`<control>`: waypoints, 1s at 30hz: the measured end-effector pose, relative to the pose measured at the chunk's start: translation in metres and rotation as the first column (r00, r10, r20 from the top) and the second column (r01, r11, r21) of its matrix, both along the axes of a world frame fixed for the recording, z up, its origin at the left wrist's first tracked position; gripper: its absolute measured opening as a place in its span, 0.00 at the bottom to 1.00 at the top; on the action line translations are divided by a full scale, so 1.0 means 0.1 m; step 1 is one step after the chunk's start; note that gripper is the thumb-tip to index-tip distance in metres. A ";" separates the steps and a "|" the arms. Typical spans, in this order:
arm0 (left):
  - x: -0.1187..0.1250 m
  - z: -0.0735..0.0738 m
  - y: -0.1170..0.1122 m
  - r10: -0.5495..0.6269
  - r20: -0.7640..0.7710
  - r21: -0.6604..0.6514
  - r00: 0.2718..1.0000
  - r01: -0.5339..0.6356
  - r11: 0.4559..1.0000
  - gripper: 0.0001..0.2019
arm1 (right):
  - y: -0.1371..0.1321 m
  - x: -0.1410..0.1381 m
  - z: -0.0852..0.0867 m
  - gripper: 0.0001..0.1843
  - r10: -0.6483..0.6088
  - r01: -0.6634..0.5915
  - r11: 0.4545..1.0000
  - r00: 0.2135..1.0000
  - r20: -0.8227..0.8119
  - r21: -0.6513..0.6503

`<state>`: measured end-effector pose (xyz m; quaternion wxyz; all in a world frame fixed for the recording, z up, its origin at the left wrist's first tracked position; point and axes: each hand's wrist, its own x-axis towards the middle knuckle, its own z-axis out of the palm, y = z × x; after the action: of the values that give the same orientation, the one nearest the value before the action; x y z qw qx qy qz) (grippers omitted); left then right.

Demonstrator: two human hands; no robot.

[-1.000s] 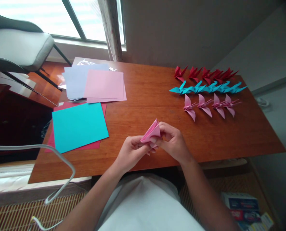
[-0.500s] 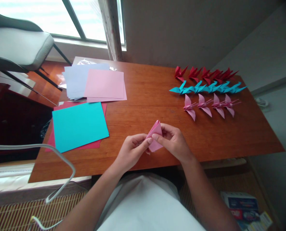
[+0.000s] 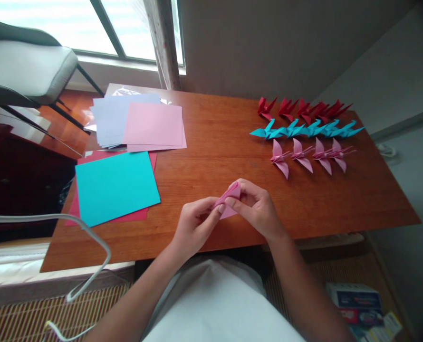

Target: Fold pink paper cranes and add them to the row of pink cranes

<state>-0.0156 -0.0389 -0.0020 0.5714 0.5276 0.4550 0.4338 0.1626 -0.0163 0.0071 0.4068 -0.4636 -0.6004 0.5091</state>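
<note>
A folded piece of pink origami paper (image 3: 230,211) is held between both hands, just above the near edge of the wooden table (image 3: 211,166). My left hand (image 3: 197,223) pinches its left side between thumb and fingers. On the right side, my right hand (image 3: 256,206) grips it with the thumb in front and the fingers behind. The paper's layers form a narrow point at the upper right, and parts of it are hidden by my fingers. To the right lie a row of pink paper cranes (image 3: 280,159), a row of blue cranes (image 3: 268,131) and a row of red cranes (image 3: 266,109).
Pink sheets (image 3: 154,124) overlap pale lilac sheets (image 3: 108,118) at the table's far left. Nearer lies a blue sheet (image 3: 117,187) over red sheets (image 3: 72,209). A white cable (image 3: 97,237) loops in front at lower left. A chair (image 3: 29,66) stands beyond the table.
The pink folded paper has tilted in my hands, its tip leaning further right and its lower part showing less. Both hands keep their grip, with the right fingers shifted slightly.
</note>
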 end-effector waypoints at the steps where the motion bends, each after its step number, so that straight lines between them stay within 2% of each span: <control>1: 0.00 0.01 0.00 0.030 0.009 0.015 1.000 -0.030 0.999 0.11 | -0.01 -0.01 -0.01 0.11 -0.005 0.005 1.000 1.000 -0.031 0.005; 4: -0.02 0.03 0.01 0.053 0.131 -0.049 0.990 -0.047 0.998 0.09 | -0.03 -0.05 -0.05 0.10 -0.025 0.025 1.000 0.989 -0.147 -0.002; 7: -0.02 0.04 0.03 -0.006 0.228 -0.138 0.974 0.038 0.990 0.10 | -0.06 -0.09 -0.07 0.11 -0.051 0.048 0.999 0.976 -0.210 -0.020; 10: -0.01 0.04 0.04 -0.064 0.225 -0.175 0.972 0.105 0.979 0.11 | -0.08 -0.09 -0.09 0.17 -0.061 0.053 0.997 0.978 -0.198 -0.048; 13: -0.01 0.03 0.03 -0.030 0.195 -0.205 0.980 0.071 0.976 0.11 | -0.06 0.00 -0.10 0.24 -0.070 0.065 0.997 0.979 -0.190 -0.037; 15: -0.01 0.02 0.03 -0.006 0.185 -0.204 0.983 0.044 0.978 0.10 | -0.01 0.11 -0.06 0.25 -0.115 0.117 0.993 0.978 -0.173 0.002; 16: 0.00 0.02 0.03 -0.009 0.186 -0.194 0.983 0.046 0.980 0.09 | 0.01 0.17 -0.03 0.24 -0.137 0.144 0.989 0.980 -0.145 0.036; 18: 0.00 0.01 0.03 -0.042 0.191 -0.168 0.981 0.075 0.983 0.08 | 0.07 0.30 0.07 0.13 -0.156 0.161 0.974 0.987 -0.043 0.159; 20: 0.01 0.00 0.03 -0.075 0.183 -0.141 0.980 0.102 0.985 0.07 | 0.12 0.40 0.20 0.04 -0.098 0.066 0.950 0.991 0.091 0.304; 22: 0.02 -0.01 0.03 -0.100 0.166 -0.123 0.981 0.121 0.985 0.06 | 0.16 0.48 0.32 0.05 -0.014 -0.071 0.923 0.976 0.217 0.378; 25: 0.02 -0.01 0.03 -0.129 0.147 -0.101 0.981 0.145 0.984 0.06 | 0.20 0.56 0.46 0.08 0.071 -0.216 0.889 0.936 0.344 0.403; 30: 0.01 -0.01 0.03 -0.182 0.107 -0.080 0.977 0.191 0.978 0.07 | 0.24 0.63 0.51 0.09 0.138 -0.311 0.865 0.902 0.410 0.394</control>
<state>-0.0141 -0.0359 -0.0033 0.6547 0.5192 0.3937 0.3830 0.2252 0.0078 0.0584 0.3196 -0.3695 -0.8177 0.3046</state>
